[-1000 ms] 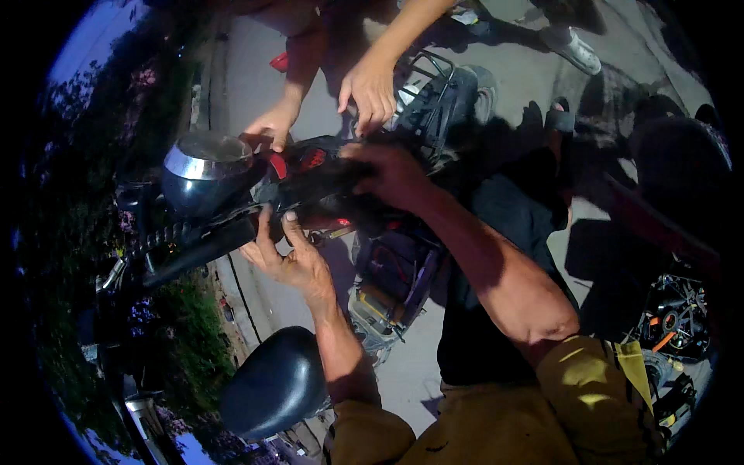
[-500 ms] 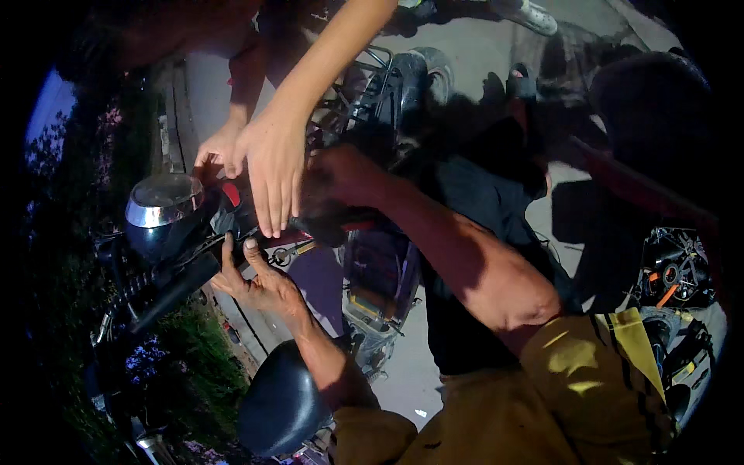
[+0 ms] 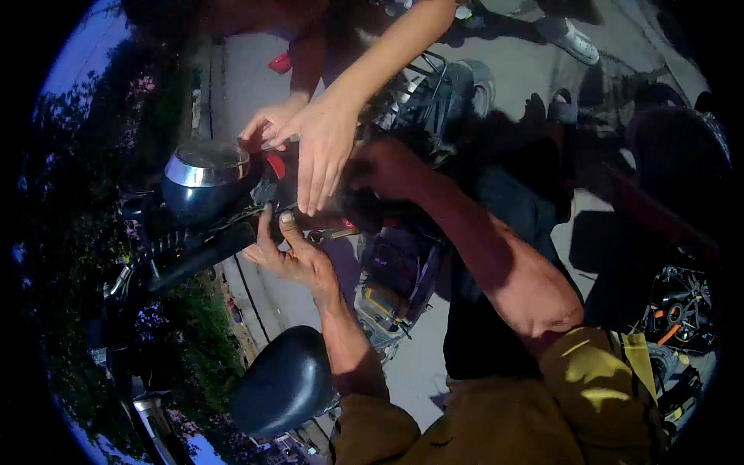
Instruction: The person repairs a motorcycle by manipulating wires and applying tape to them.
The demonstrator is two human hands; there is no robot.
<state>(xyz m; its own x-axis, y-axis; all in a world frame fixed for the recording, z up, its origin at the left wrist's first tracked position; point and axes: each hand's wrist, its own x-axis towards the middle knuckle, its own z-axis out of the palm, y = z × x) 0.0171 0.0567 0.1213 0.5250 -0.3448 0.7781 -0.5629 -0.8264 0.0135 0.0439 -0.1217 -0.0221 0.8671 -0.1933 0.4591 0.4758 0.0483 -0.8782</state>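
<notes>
My left hand (image 3: 298, 256) is at the near edge of a black motorcycle front assembly (image 3: 209, 252). Its thumb and forefinger point up, apart, with the fingertips at a small grey piece (image 3: 265, 191); the other fingers are partly hidden. In deep shadow, my right hand (image 3: 380, 164) reaches to the far side of the same assembly, its fingers unreadable. Another person's hand (image 3: 329, 139) hangs, fingers down, between my two hands. That person's other hand (image 3: 269, 124) pinches near a red part (image 3: 276, 164). Left of these sits a round headlight (image 3: 205, 167) with a chrome ring.
Keys (image 3: 335, 234) hang beside my left hand. A smooth black rounded piece (image 3: 287, 380) lies below my left forearm. Beyond stand a parked motorcycle's wheel (image 3: 482, 87) and a person's light shoe (image 3: 580, 43). A black bag-like thing (image 3: 395, 267) is below the assembly.
The whole view has shifted, so the headlight and hands appear farther right. The other person's fingers have lifted slightly away from my left thumb. My hands stay at the same places on the assembly.
</notes>
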